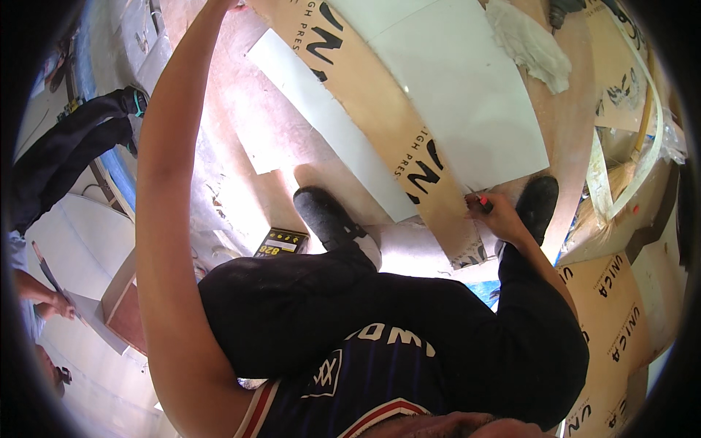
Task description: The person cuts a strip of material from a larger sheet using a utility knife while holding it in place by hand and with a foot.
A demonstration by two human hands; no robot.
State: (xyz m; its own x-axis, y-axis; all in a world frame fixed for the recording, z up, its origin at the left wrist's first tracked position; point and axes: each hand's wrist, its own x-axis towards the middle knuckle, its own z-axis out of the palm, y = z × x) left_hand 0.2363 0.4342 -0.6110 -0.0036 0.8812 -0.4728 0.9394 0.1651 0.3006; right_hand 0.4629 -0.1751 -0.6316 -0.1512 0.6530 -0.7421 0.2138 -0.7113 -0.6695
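Observation:
A long tan printed strip [387, 124] runs diagonally over white sheets [471, 80] on a pale board floor. My left arm reaches up to the strip's far end, where my left hand [232, 6] is mostly cut off by the top edge, its fingers unclear. My right hand [496, 215] grips a small red-and-black tool [483, 201] against the strip's right edge, near its lower end. A narrower white piece [314, 109] lies along the strip's left side. My dark-shod feet [321, 212] are planted on either side of the strip.
At left are another person's dark-clad leg [66, 139] and a hand [62, 306] holding a thin sheet. A black-and-yellow box [277, 241] lies by my left foot. A crumpled white cloth [529, 51] is at upper right, with pale curved strips [642, 168] and printed tan sheets [606, 328] at right.

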